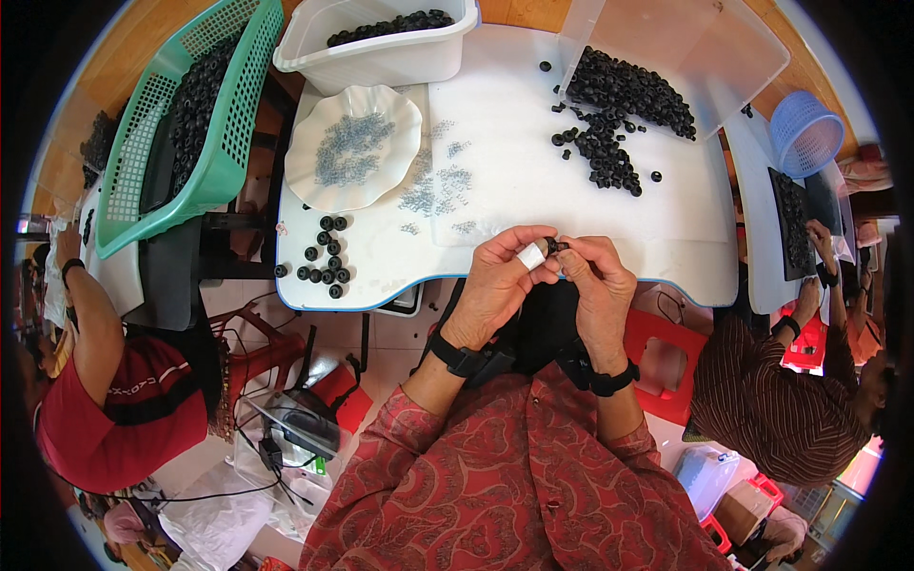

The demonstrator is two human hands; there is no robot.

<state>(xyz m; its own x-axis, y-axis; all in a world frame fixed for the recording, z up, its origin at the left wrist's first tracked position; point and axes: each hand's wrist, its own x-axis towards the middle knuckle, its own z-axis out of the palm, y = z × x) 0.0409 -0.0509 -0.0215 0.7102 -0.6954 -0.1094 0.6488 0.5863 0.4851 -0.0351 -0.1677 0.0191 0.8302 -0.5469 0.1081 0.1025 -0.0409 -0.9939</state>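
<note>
Just over the near edge of the white table, my left hand and my right hand meet at the fingertips. Both pinch a small black part, mostly hidden by the fingers. White tape wraps a finger of my left hand. Ahead and left, a wavy-rimmed cream plate holds many tiny clear pieces, with more scattered beside it. Several round black parts sit apart at the table's left corner. Loose black parts spill out of a tipped clear bin at the far right.
A white tub of black parts stands at the back. On the left is a green basket of black parts. People work on both sides, a blue basket near the right one. A red stool stands behind the table edge.
</note>
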